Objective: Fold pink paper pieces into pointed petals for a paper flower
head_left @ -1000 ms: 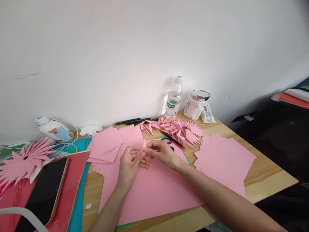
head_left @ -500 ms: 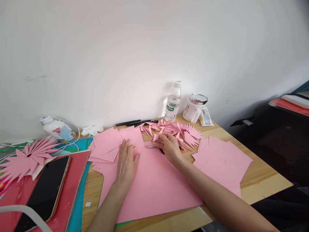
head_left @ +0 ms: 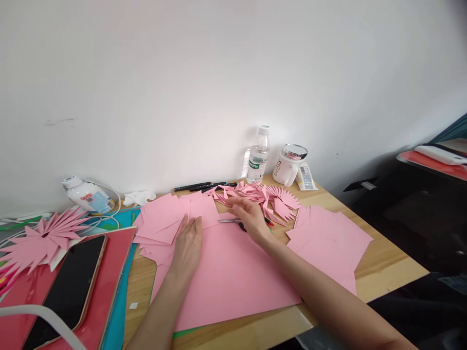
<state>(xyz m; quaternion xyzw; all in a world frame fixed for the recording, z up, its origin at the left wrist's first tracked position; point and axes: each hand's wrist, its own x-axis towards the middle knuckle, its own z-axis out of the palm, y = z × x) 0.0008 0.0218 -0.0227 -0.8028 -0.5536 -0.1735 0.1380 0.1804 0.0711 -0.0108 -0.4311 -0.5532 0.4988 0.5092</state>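
Observation:
My left hand (head_left: 188, 245) lies flat, fingers extended, on the edge of a stack of pink paper squares (head_left: 162, 216) and on a large pink sheet (head_left: 233, 282). Above the scissors (head_left: 228, 220), my right hand (head_left: 250, 218) hovers with its fingers apart and nothing visible in them. Folded pink paper pieces (head_left: 268, 209) lie just behind it, some joined into a spiky fan (head_left: 286, 197). The scissors' handles are partly hidden by my right hand and wrist.
Along the wall stand a water bottle (head_left: 258, 158) and a white mug (head_left: 288, 167), with black pens (head_left: 193, 186) to their left. More pink sheets (head_left: 328, 243) lie at right. A phone (head_left: 69, 287) and a pink paper wheel (head_left: 45, 236) are at left.
My right hand has let go of a small folded pink piece and its fingers have spread. My left hand's fingers have drawn closer together. The view has shifted slightly.

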